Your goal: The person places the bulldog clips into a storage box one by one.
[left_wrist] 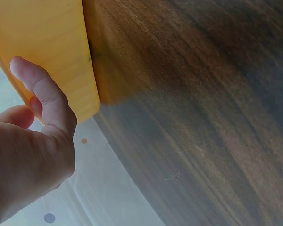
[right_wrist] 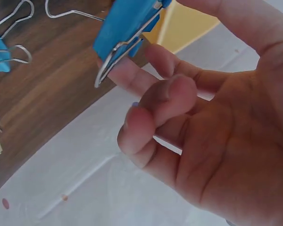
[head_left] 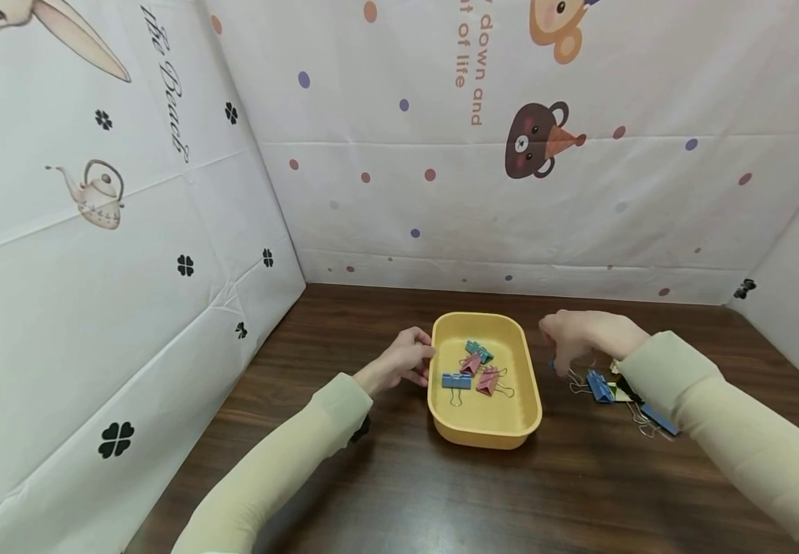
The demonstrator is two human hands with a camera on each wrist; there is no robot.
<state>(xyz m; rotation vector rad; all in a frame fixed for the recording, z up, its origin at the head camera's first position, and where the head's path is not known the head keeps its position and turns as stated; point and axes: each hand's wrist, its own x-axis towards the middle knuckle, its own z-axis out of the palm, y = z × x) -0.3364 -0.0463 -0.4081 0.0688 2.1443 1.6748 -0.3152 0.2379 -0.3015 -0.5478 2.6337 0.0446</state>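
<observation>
My left hand (head_left: 404,357) is at the left side of a yellow plastic bin (head_left: 485,440). In the left wrist view its thumb and fingers (left_wrist: 49,94) pinch the bin's rim, one finger lying along the outer wall. Over the table just right of the bin, my right hand (head_left: 579,338) pinches a blue binder clip (right_wrist: 125,28) with silver wire handles. Its other fingers are curled below the clip. Inside the bin lie a teal binder clip (head_left: 478,352), a blue one (head_left: 456,381) and pink ones (head_left: 487,381).
Beside and partly under the right forearm lies a group of loose clips, among them a blue clip (head_left: 600,386), a pale yellow clip (head_left: 619,393) and another blue clip (head_left: 660,419). Behind the dark wooden table (head_left: 385,477) hangs a printed white sheet (head_left: 371,208), which also borders both sides.
</observation>
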